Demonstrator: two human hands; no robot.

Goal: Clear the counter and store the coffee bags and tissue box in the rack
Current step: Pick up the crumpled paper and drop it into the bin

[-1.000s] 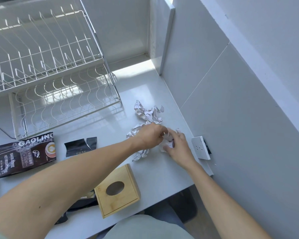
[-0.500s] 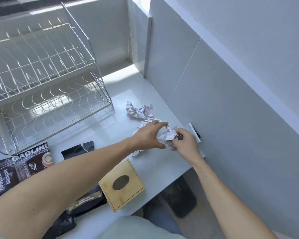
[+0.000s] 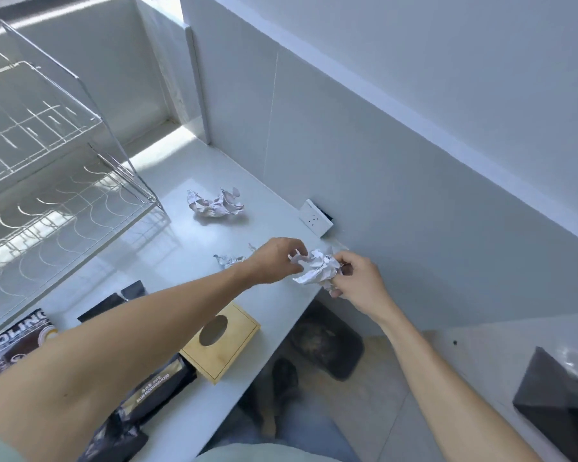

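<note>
My right hand (image 3: 357, 281) grips a crumpled white paper ball (image 3: 316, 270) above the counter's right edge. My left hand (image 3: 274, 263) touches the same ball from the left with its fingertips. A second paper wad (image 3: 216, 206) lies farther back on the white counter (image 3: 187, 261), and a smaller scrap (image 3: 229, 260) lies behind my left wrist. The wooden tissue box (image 3: 222, 341) sits near the front edge. Dark coffee bags lie at the left: one printed GAOLING (image 3: 12, 341), one black bag (image 3: 161, 383) beside the box, another (image 3: 114, 300) farther back. The two-tier wire rack (image 3: 47, 181) stands at the back left.
A white socket block (image 3: 315, 217) leans against the tiled wall on the right. Below the counter's edge sits a dark bin (image 3: 327, 341) on the floor. A dark bag (image 3: 561, 401) lies on a surface at the lower right.
Both hands lifted the paper ball off the counter and carried it right, toward the counter's edge. The view swung right, so the rack now sits farther left.
</note>
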